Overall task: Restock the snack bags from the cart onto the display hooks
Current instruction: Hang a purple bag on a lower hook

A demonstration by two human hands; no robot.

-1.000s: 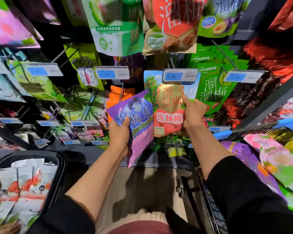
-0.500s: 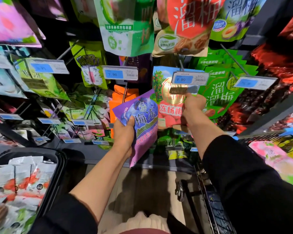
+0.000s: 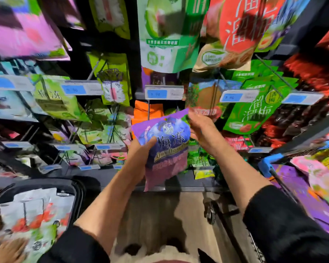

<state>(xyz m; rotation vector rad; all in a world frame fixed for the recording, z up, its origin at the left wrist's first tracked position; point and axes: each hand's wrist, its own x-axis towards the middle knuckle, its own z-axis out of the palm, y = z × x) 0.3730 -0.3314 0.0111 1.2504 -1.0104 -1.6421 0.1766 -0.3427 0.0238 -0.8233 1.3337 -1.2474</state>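
Scene: a person faces a shop display of hanging snack bags, seen from a camera on their head; the picture is blurred.
Purple bag [image 3: 166,147]: held upright in front of the display, just below a price tag [image 3: 164,92] at the end of a hook.
Left hand [image 3: 141,151]: fingers and thumb wrapped round the bag's lower left side, carrying its weight.
Right hand [image 3: 200,126]: at the bag's top right corner, apparently pinching it; blur hides the fingertips.
Cart [image 3: 269,164]: at the right, with more bags inside.
Step in hand: likely lining the bag's top edge up with the hook.
Doing it well: pull the top flat, find the hanging hole, slide it squarely onto the hook tip, support the bottom until seated.
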